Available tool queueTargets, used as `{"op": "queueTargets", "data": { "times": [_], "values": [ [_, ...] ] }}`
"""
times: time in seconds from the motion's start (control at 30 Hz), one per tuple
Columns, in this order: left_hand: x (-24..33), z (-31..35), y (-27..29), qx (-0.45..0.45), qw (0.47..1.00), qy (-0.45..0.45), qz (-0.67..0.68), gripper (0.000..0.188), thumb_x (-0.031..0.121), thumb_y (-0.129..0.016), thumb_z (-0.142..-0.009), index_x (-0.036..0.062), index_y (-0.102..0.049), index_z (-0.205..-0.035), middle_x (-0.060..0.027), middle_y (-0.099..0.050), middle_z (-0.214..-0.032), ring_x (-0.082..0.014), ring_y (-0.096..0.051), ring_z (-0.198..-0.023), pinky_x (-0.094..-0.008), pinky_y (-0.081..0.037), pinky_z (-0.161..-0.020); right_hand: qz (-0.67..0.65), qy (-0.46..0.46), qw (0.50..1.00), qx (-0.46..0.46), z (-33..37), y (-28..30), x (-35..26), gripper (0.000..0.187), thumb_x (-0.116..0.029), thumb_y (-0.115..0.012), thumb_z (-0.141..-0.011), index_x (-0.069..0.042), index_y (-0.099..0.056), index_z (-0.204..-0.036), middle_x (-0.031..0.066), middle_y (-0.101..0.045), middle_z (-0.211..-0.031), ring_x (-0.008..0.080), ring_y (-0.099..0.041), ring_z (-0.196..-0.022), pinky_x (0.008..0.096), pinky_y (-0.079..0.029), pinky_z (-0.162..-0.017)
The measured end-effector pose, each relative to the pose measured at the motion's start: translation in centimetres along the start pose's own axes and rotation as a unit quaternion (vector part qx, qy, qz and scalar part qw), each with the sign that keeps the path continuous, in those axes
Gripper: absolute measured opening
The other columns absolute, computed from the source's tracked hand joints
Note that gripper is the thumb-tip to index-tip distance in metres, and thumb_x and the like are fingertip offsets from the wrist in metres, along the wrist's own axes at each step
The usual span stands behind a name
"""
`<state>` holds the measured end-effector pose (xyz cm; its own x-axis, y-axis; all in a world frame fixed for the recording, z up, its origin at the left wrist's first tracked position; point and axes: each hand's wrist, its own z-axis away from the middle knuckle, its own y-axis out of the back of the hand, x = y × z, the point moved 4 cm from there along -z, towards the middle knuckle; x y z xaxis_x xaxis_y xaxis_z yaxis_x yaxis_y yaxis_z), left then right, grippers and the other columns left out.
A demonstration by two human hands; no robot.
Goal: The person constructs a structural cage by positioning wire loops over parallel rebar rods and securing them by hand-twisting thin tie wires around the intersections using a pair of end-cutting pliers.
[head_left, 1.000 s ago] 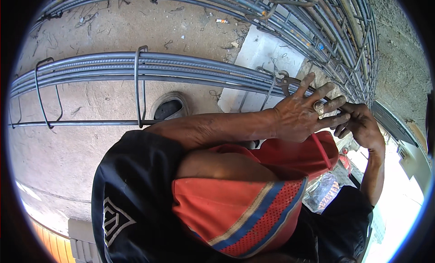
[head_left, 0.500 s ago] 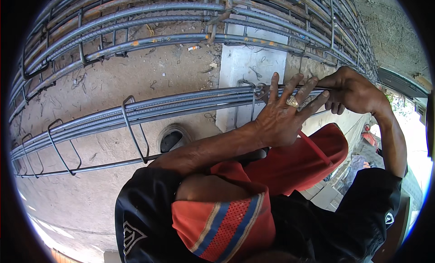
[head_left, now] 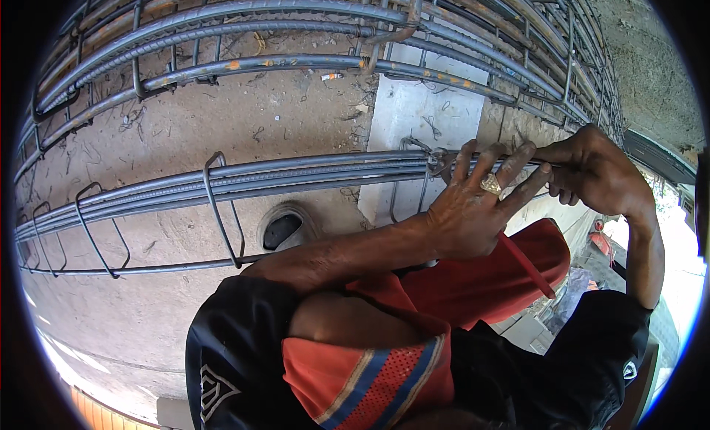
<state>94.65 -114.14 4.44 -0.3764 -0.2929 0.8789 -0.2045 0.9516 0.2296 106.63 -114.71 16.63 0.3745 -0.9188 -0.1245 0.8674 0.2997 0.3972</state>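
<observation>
A bundle of ribbed steel bars [head_left: 310, 176] runs across in front of me, with bent square stirrups [head_left: 212, 197] around it. My left hand [head_left: 481, 197], wearing a ring, lies over the bundle with its fingers spread. Just past its fingertips, at a stirrup, shows the metal head of a pincer-like tool [head_left: 441, 162]. A red handle [head_left: 526, 266] sticks out below that palm; the hand hides the part between. Farther right, my right hand [head_left: 592, 171] is closed with fingers curled at the bar line; what it grips is hidden.
A larger cage of partly rusty bars [head_left: 296, 63] curves along the far side. A white slab [head_left: 421, 97] lies on the concrete floor, among scattered wire scraps. My shoe [head_left: 282, 230] is beneath the bundle. Red cloth [head_left: 458, 282] covers my leg.
The view has shifted, so both hands and the cage appear a little lower and farther right. The red handle shows more of its length below my left hand. Both hands keep much the same pose.
</observation>
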Motion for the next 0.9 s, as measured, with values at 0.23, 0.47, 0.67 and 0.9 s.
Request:
{"op": "queueTargets", "data": {
  "times": [0.23,0.47,0.67,0.9],
  "values": [
    [-0.6,-0.2,0.0,-0.007,1.000,0.008,-0.010,0.090,0.017,-0.071,-0.060,0.0131,-0.029,-0.140,-0.0197,-0.024,-0.141,-0.0405,-0.033,-0.118,-0.0637,-0.027,-0.092,-0.020,-0.012,1.000,0.000,-1.1,0.3,0.7,0.034,0.004,-0.048,-0.074,0.002,-0.065,-0.103,0.0078,-0.059,-0.060,0.0112,-0.056,-0.049,0.0238,-0.047,-0.046],
    [-1.5,0.4,-0.7,0.067,0.998,-0.008,0.013,0.078,0.019,-0.071,-0.063,0.0115,-0.039,-0.134,-0.0134,-0.045,-0.116,-0.0324,-0.041,-0.103,-0.0508,-0.033,-0.077,-0.135,-0.095,0.971,-0.170,-1.3,-1.7,1.2,0.036,-0.021,-0.060,-0.084,0.005,-0.059,-0.108,0.0160,-0.064,-0.079,0.0229,-0.065,-0.069,0.0311,-0.056,-0.057],
    [-0.5,-0.2,-0.7,0.075,0.997,-0.012,0.011,0.086,0.014,-0.074,-0.055,0.0049,-0.039,-0.133,-0.0092,-0.047,-0.112,-0.0287,-0.043,-0.098,-0.0465,-0.034,-0.079,-0.266,-0.210,0.895,-0.291,-0.2,-2.7,2.9,0.065,-0.031,-0.064,-0.083,0.014,-0.037,-0.121,0.0303,-0.062,-0.086,0.0377,-0.066,-0.077,0.0444,-0.058,-0.062],
    [-0.5,-0.4,0.3,0.018,0.998,-0.005,0.058,0.075,0.018,-0.065,-0.070,0.0028,-0.033,-0.136,-0.0146,-0.046,-0.115,-0.0328,-0.042,-0.107,-0.0570,-0.028,-0.092,-0.169,-0.224,0.919,-0.277,-0.7,-1.5,1.2,0.053,-0.033,-0.050,-0.091,0.012,-0.046,-0.119,0.0292,-0.063,-0.082,0.0320,-0.067,-0.068,0.0379,-0.058,-0.057]
  ]
}}
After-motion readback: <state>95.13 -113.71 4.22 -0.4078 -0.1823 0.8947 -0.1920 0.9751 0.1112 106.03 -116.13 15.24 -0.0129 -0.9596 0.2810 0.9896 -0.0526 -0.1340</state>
